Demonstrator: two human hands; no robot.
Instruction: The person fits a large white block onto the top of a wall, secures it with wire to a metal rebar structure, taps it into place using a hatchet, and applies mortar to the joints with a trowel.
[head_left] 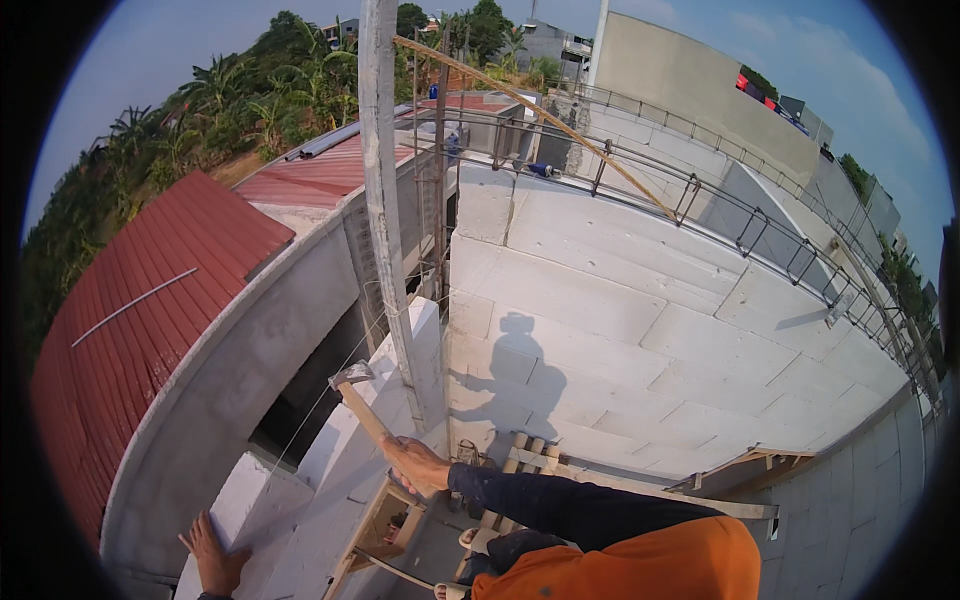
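My right hand (418, 464) is closed round the wooden handle of a hammer (362, 408). Its metal head is up and to the left, close above the pale block wall (350, 470). At the lower left, my left hand (214, 562) lies with fingers spread against a white lightweight block (245, 490) on top of this wall. A thin string line (308, 414) runs along the wall past the hammer head. Just beyond the hammer stands an upright timber post (384, 200).
Red metal roofing (160, 300) lies beyond a gap on the left. Ahead rises a tall white block wall (600, 310) topped by a rebar cage (690, 205). A slanted wooden strip (540, 112) crosses above it. Below me are scaffold planks (520, 465) and a wooden frame (385, 520).
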